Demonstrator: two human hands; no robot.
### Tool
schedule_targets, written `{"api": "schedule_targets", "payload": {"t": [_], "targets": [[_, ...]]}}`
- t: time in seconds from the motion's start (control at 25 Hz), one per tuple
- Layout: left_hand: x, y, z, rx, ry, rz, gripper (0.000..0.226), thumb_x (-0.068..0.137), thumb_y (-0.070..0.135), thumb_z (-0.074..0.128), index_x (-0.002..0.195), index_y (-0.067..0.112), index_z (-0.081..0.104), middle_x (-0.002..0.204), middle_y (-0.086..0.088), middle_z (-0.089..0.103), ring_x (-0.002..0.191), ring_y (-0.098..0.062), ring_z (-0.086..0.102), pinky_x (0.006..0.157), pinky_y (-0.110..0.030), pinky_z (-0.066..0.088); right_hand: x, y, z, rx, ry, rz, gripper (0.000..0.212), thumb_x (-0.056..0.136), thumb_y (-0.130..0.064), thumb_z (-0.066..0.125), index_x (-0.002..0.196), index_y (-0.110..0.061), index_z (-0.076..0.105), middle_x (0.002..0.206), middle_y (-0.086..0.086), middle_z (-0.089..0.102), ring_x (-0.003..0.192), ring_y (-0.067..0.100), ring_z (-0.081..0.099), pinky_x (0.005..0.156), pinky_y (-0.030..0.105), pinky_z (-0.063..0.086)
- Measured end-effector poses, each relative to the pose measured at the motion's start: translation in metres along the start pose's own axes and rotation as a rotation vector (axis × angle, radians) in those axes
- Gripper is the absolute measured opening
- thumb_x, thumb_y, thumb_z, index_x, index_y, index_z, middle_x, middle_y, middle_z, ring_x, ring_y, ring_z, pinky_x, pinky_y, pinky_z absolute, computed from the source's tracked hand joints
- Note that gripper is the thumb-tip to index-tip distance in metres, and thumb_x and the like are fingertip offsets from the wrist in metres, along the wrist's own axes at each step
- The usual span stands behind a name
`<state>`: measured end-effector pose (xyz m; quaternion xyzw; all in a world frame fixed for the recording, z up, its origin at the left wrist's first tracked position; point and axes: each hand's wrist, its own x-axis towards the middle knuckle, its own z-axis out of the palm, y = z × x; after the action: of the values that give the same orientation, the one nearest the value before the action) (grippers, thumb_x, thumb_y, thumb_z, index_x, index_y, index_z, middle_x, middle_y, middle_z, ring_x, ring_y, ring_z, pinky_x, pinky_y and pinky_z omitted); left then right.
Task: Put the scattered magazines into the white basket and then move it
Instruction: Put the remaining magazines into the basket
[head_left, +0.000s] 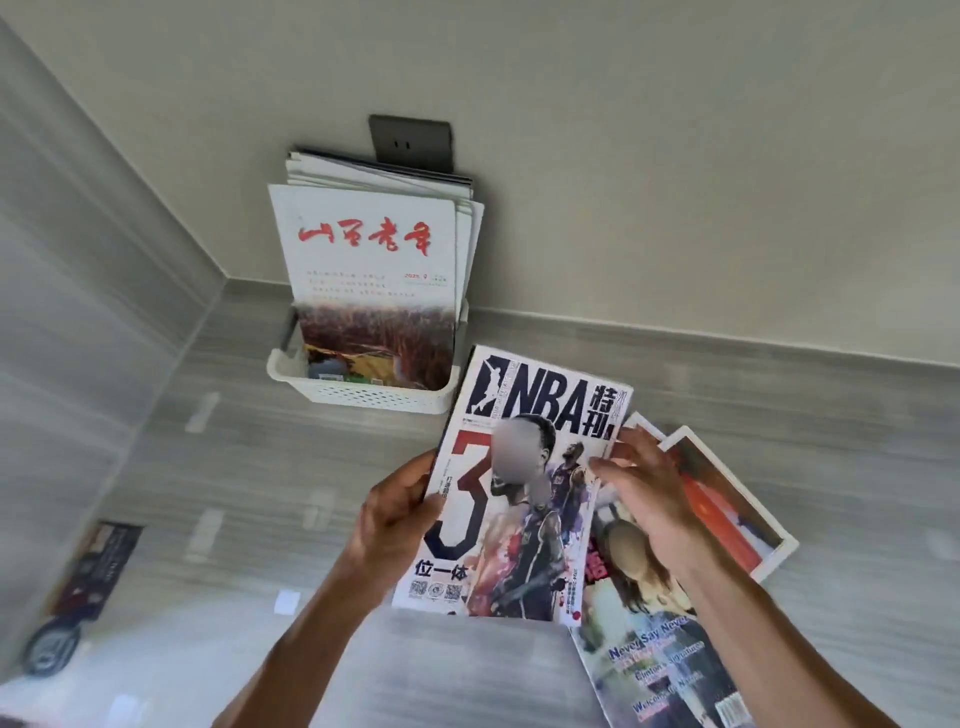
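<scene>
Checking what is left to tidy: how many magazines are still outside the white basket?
4: the NBA magazine in the left hand, a magazine and a white-bordered one under the right hand, a dark one far left. Others may be hidden.

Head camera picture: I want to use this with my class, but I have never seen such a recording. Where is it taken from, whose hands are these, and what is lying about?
There is no machine here. A person wears a wide-angle camera on the head, so you look forward and down along their own arms at a grey floor.

The left hand holds the left edge of an NBA magazine. The right hand touches its right edge; its grip is loose, fingers spread.

Under it lie more magazines: one with English text, a white-bordered one, and another far left.

By the wall stands the white basket, with magazines standing in it.
</scene>
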<state>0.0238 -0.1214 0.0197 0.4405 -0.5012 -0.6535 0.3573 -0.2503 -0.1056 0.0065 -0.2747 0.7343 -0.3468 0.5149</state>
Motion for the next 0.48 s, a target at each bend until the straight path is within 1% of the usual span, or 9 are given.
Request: {"api": "schedule_targets", "payload": {"t": [0.04,0.08,0.12,0.16,0.24,0.32,0.36,0.4,0.48], "targets": [[0.004,0.010,-0.020,-0.040,0.029,0.009,0.046,0.090,-0.015,0.050,0.134,-0.003,0.050,0.113,-0.029,0.068,0.096,-0.037,0.068,0.082,-0.045,0.057,0.006,-0.017,0.009,0.026,-0.031,-0.041,0.029,0.083,-0.018,0.073,0.110,-0.021,0.065,0.093,0.003,0.068,0.061,0.015,0.068,0.056,0.032,0.053],[0.010,0.021,-0.038,-0.063,0.074,0.018,0.046,0.089,-0.016,0.049,0.132,-0.002,0.053,0.113,-0.021,0.072,0.097,-0.032,0.070,0.080,-0.038,0.059,0.010,-0.037,0.019,0.064,-0.050,-0.104,0.011,0.085,-0.017,0.070,0.096,-0.020,0.069,0.081,0.004,0.067,0.055,0.015,0.064,0.049,0.028,0.052],[0.018,0.035,-0.054,-0.065,0.139,0.049,0.043,0.088,-0.016,0.049,0.128,0.000,0.057,0.107,-0.013,0.075,0.092,-0.025,0.072,0.077,-0.032,0.059,0.014,-0.059,0.031,0.096,-0.052,-0.194,0.004,0.087,-0.016,0.068,0.089,-0.019,0.071,0.074,0.005,0.067,0.055,0.014,0.062,0.048,0.024,0.052],[0.030,0.050,-0.069,-0.042,0.229,0.110,0.038,0.088,-0.014,0.051,0.124,-0.002,0.060,0.099,-0.005,0.078,0.085,-0.019,0.072,0.073,-0.028,0.058,0.018,-0.083,0.045,0.129,-0.046,-0.293,0.008,0.090,-0.015,0.066,0.088,-0.018,0.073,0.073,0.006,0.069,0.057,0.013,0.063,0.050,0.022,0.054],[0.060,0.084,-0.096,0.035,0.439,0.262,0.030,0.089,-0.011,0.055,0.117,-0.006,0.064,0.081,0.008,0.077,0.070,-0.008,0.070,0.065,-0.021,0.055,0.021,-0.134,0.076,0.185,-0.035,-0.482,0.011,0.093,-0.014,0.063,0.090,-0.014,0.074,0.078,0.011,0.070,0.058,0.010,0.064,0.055,0.023,0.057],[0.092,0.119,-0.117,0.092,0.620,0.367,0.028,0.087,-0.009,0.060,0.113,-0.002,0.067,0.072,0.015,0.075,0.064,-0.001,0.066,0.062,-0.017,0.053,0.022,-0.175,0.101,0.230,0.000,-0.615,0.011,0.093,-0.015,0.063,0.090,-0.013,0.073,0.081,0.014,0.070,0.057,0.009,0.064,0.056,0.024,0.058],[0.106,0.134,-0.128,0.111,0.681,0.400,0.027,0.086,-0.008,0.063,0.112,-0.001,0.069,0.073,0.015,0.075,0.066,-0.001,0.067,0.063,-0.018,0.053,0.023,-0.190,0.112,0.249,0.013,-0.650,0.010,0.093,-0.015,0.063,0.091,-0.015,0.073,0.081,0.013,0.071,0.056,0.009,0.063,0.057,0.025,0.058],[0.118,0.145,-0.138,0.117,0.711,0.415,0.027,0.085,-0.007,0.065,0.110,0.001,0.071,0.077,0.012,0.075,0.069,-0.004,0.068,0.066,-0.020,0.054,0.027,-0.201,0.123,0.267,0.024,-0.663,0.011,0.093,-0.014,0.063,0.092,-0.017,0.073,0.082,0.013,0.071,0.056,0.009,0.062,0.057,0.025,0.059],[0.137,0.150,-0.153,0.132,0.728,0.401,0.025,0.083,-0.004,0.069,0.107,0.004,0.073,0.087,0.001,0.075,0.076,-0.011,0.070,0.072,-0.024,0.057,0.037,-0.212,0.139,0.286,0.058,-0.648,0.012,0.094,-0.013,0.061,0.097,-0.015,0.072,0.084,0.014,0.071,0.056,0.011,0.061,0.058,0.026,0.059]]}}
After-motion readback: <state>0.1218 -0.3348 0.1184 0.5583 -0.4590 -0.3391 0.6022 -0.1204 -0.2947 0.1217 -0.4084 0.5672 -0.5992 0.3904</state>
